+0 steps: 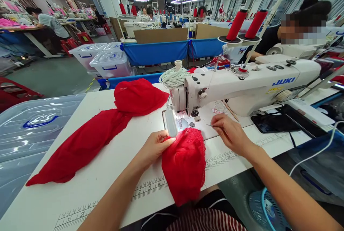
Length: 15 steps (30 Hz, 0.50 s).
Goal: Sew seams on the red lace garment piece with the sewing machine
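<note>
My left hand pinches the upper left edge of a red lace-trimmed fabric piece, just in front of the sewing machine's needle area. This piece hangs over the table's front edge toward my lap. To its right, my right hand is raised over the machine bed with its fingers closed on a thin metal tool; only the pointed tip shows, so its kind is unclear. A white sewing machine stands behind both hands, with a pale upright guard beside its lit needle area.
Two bunched red fabric pieces lie on the white table at left. A dark phone rests at right. Red thread cones stand above the machine. Clear lidded bins flank the table, and a blue basket sits below.
</note>
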Tool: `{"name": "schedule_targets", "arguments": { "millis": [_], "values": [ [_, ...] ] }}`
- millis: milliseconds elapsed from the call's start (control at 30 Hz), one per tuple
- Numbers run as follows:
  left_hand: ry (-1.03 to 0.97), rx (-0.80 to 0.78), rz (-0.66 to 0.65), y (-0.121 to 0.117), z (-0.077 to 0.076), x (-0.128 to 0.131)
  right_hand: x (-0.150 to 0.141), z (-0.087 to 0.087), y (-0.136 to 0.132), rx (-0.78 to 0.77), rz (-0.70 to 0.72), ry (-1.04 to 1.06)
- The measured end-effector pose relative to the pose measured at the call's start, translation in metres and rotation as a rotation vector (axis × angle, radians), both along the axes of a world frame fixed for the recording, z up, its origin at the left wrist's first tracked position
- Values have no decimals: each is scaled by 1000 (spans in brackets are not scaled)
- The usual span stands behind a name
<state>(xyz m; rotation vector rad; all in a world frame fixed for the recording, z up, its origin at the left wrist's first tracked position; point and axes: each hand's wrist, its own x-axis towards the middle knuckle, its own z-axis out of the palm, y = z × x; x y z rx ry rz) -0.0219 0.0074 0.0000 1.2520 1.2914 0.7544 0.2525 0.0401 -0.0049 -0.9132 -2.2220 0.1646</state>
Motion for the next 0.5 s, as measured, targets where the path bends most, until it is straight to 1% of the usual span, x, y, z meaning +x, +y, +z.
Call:
{"name": "schedule_targets", "arguments": {
  "millis": [33,133,200,267,367,500],
  "values": [
    [-2,0,1,0,0,1,-6,0,-9,-47,27,31],
    [3,-9,1,0,-1,3,-31,-1,-28,-272,33,18],
    [5,-13,-7,0,0,3,-49,0,-33,-358,107,45],
    [0,-22,-24,-1,1,4,-64,-1,-32,-446,136,94],
    [-37,-45,-60,-2,3,4,-78,-3,-27,-568,73,80],
    [-42,-45,-13,-2,1,3,-82,-4,-25,-561,-88,-19]
  ]
}}
